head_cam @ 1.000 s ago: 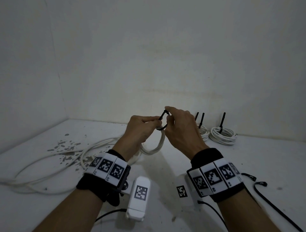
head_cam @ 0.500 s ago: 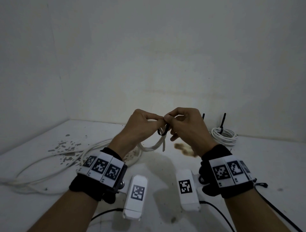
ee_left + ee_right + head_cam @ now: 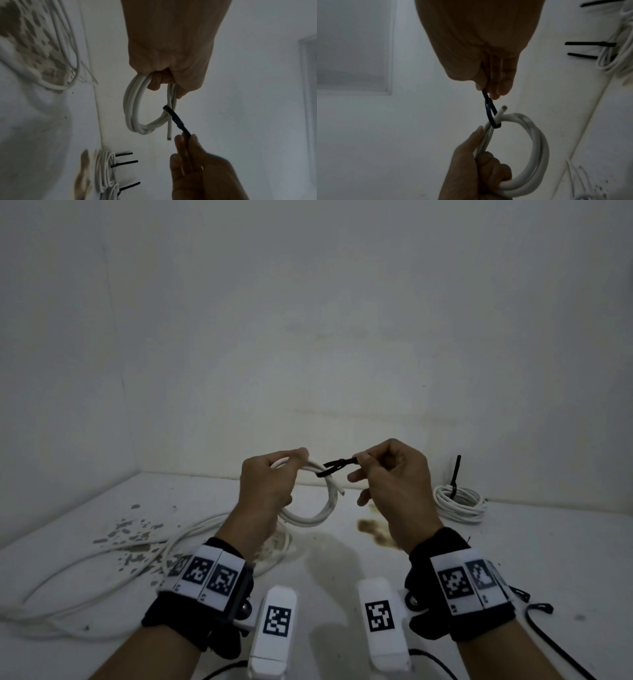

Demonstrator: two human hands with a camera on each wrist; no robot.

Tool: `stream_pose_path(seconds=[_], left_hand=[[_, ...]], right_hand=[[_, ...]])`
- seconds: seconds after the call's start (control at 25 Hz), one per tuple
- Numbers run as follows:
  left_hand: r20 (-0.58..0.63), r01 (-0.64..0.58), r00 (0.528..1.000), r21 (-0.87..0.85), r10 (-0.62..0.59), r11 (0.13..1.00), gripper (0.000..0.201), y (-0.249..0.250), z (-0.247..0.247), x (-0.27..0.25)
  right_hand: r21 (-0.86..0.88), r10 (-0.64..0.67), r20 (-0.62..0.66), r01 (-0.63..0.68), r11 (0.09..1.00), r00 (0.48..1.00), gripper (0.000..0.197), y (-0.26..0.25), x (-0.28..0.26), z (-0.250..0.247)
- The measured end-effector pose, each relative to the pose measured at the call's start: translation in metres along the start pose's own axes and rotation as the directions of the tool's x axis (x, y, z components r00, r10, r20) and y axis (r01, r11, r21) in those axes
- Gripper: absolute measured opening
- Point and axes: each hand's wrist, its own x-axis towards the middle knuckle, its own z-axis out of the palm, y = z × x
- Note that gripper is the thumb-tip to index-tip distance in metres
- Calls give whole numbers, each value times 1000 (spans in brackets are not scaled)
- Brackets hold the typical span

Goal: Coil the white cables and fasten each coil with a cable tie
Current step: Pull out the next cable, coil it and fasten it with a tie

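My left hand (image 3: 270, 477) grips a small coil of white cable (image 3: 318, 508) in the air above the table; the coil (image 3: 135, 108) hangs below its curled fingers, one cut end sticking out. A black cable tie (image 3: 337, 466) loops around the coil's strands. My right hand (image 3: 383, 470) pinches the tie's tail (image 3: 485, 94) between thumb and fingertips, to the right of the coil (image 3: 536, 148). The tie's loop (image 3: 176, 120) is small and close around the strands.
A tied white coil (image 3: 459, 501) with a black tie tail upright sits at the back right; more tied coils (image 3: 104, 170) lie near it. Loose white cable (image 3: 102, 570) sprawls on the left of the white table (image 3: 342, 549). Loose black ties (image 3: 537, 611) lie front right.
My right hand has pulled away to the right with the tie's tail, drawing the loop tighter around the coil. The hands, close together before, are now apart.
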Motion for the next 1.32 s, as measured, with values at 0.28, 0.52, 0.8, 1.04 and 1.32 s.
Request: stream_pose_path(seconds=[0.28,0.52,0.8,1.04,1.32], left_hand=[[149,-426,903,206,402,881,9,-11,7,-14],[201,-623,782,210,590,754,10,-13,7,-15],[92,-634,769,225,632,740,6,-21,-8,-2],[-108,-429,887,168,449,888,20,-10,-19,8],[-26,-336,942,-61,335,940,14,3,-10,-2]], right_hand=[[70,40,115,-48,996,993,12,-15,0,-2],[30,71,6,-72,997,997,14,-19,6,-13],[-7,14,30,-14,1000,999,12,-32,-10,-2],[-256,-108,293,186,949,950,15,-28,-35,25],[309,138,137,-175,935,981,18,-29,-6,-9]])
